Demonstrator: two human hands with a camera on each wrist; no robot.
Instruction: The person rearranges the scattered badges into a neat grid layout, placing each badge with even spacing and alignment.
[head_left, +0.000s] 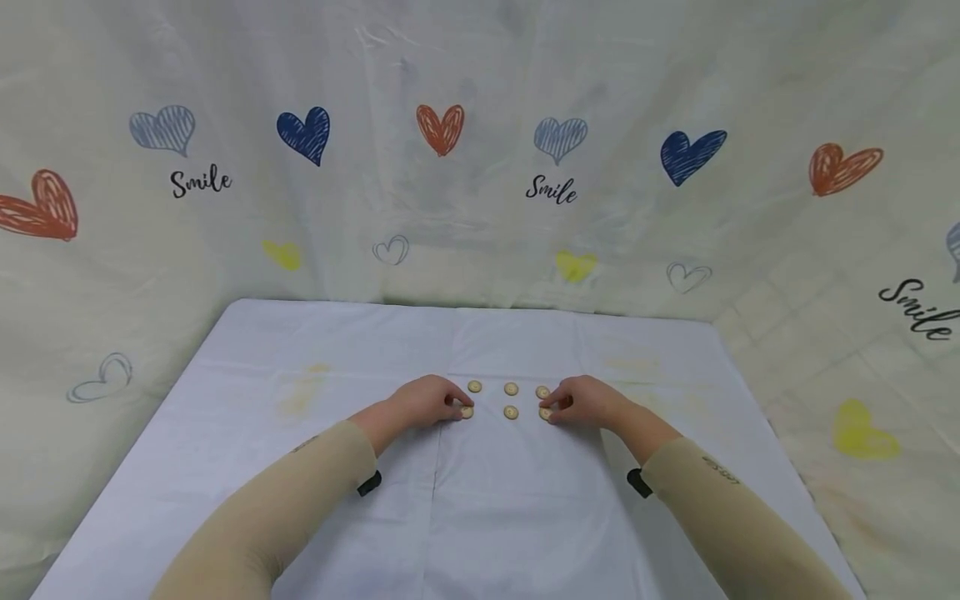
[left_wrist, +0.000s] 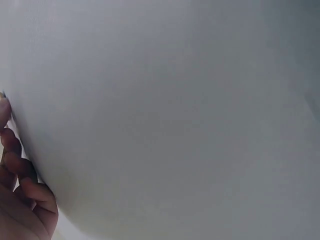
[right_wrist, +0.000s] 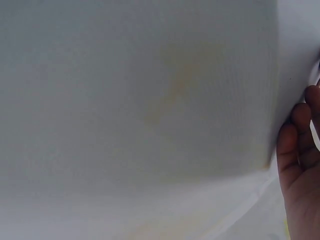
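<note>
Several small round beige discs, button-like with a mark in the middle, lie in two short rows on the white-covered table. In the head view my left hand (head_left: 429, 402) pinches the front-left disc (head_left: 467, 412) at the cloth between thumb and forefinger. My right hand (head_left: 588, 402) has its thumb and forefinger at the front-right disc (head_left: 545, 413), partly hiding it. Behind that hand sits the back-right disc (head_left: 542, 392). Between the hands lie the front-middle disc (head_left: 511, 412) and back-middle disc (head_left: 511, 389); the back-left disc (head_left: 475, 387) is beyond my left fingertips. Both wrist views show curled fingers, but their discs cannot be made out.
A white cloth (head_left: 517, 517) with folds and faint yellow stains covers the table. Behind and beside it hangs a pale curtain (head_left: 480, 217) printed with hearts and the word Smile. Black bands show below both beige sleeves (head_left: 300, 483).
</note>
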